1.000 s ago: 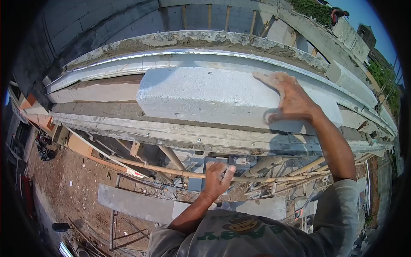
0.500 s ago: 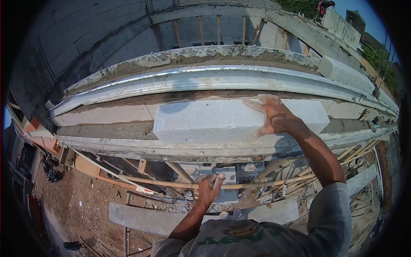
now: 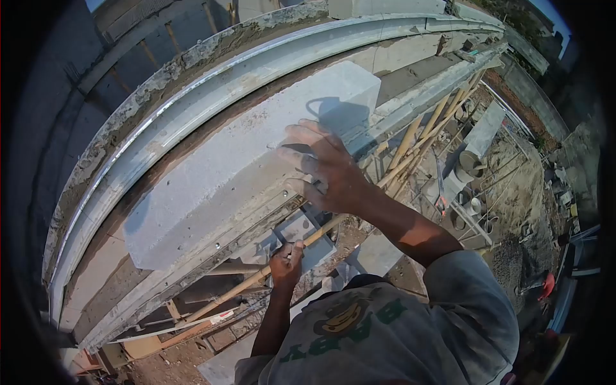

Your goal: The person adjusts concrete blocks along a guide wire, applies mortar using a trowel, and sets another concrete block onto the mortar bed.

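On the concrete ledge (image 3: 417,82), beside the metal channel (image 3: 256,69), lies my aerated block (image 3: 212,160). My left hand (image 3: 286,264) grips the bamboo pole (image 3: 234,290); my right hand (image 3: 333,170) spreads wide at the block's near edge. Pulling unevenly could skew it.

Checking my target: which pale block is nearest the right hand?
The long white block, this side of the metal channel; the right hand overlaps it. The other block lies beyond.
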A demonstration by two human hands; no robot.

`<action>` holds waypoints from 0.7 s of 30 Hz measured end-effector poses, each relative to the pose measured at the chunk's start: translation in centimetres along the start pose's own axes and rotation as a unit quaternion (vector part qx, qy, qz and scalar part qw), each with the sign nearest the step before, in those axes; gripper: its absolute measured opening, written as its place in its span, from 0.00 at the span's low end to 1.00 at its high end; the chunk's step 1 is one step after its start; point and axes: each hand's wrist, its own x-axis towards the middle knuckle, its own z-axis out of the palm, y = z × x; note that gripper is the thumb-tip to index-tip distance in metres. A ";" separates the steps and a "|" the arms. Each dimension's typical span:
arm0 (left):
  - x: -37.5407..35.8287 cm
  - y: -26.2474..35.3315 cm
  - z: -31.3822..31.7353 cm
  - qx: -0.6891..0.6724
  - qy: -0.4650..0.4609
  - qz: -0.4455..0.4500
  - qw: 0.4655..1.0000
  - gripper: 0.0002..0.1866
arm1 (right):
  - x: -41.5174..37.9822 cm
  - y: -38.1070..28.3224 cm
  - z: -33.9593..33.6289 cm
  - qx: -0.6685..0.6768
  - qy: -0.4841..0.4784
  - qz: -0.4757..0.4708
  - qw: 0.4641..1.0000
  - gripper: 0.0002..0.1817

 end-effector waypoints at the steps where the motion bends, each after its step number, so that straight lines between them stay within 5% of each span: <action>1: 0.1 -0.6 0.6 -0.012 -0.022 -0.021 0.999 0.16 | -2.3 -0.2 0.0 0.008 0.037 0.043 0.998 0.28; 5: 0.8 1.1 3.6 0.058 -0.127 0.015 0.990 0.17 | -14.7 1.2 1.4 0.004 0.059 0.245 0.968 0.28; 8: 0.9 1.4 6.2 0.071 -0.215 0.030 0.974 0.16 | -27.2 2.5 2.8 0.028 -0.047 0.477 0.877 0.26; 9: 1.3 1.6 7.2 0.071 -0.239 0.039 0.968 0.16 | -32.6 3.2 3.6 0.024 -0.077 0.532 0.843 0.24; 12: 2.6 1.3 10.3 0.072 -0.279 0.048 0.956 0.17 | -43.7 2.1 0.5 0.055 -0.208 0.748 0.628 0.25; 14: 3.6 1.7 12.2 0.090 -0.298 0.053 0.949 0.17 | -55.0 -0.3 0.3 -0.026 -0.195 0.790 0.580 0.22; 15: 4.2 2.1 13.1 0.101 -0.308 0.056 0.944 0.17 | -60.0 -1.5 -0.4 -0.027 -0.250 0.839 0.483 0.24; 16: 4.7 2.5 14.2 0.111 -0.318 0.059 0.940 0.17 | -67.8 -3.0 0.4 -0.082 -0.330 0.795 0.502 0.25; 17: 5.0 3.0 15.3 0.103 -0.328 0.061 0.937 0.17 | -70.1 -5.1 -0.6 -0.097 -0.314 0.831 0.448 0.27; 21: 6.7 5.9 20.1 0.086 -0.344 0.073 0.932 0.17 | -70.7 -7.9 -4.0 -0.048 -0.236 0.885 0.398 0.22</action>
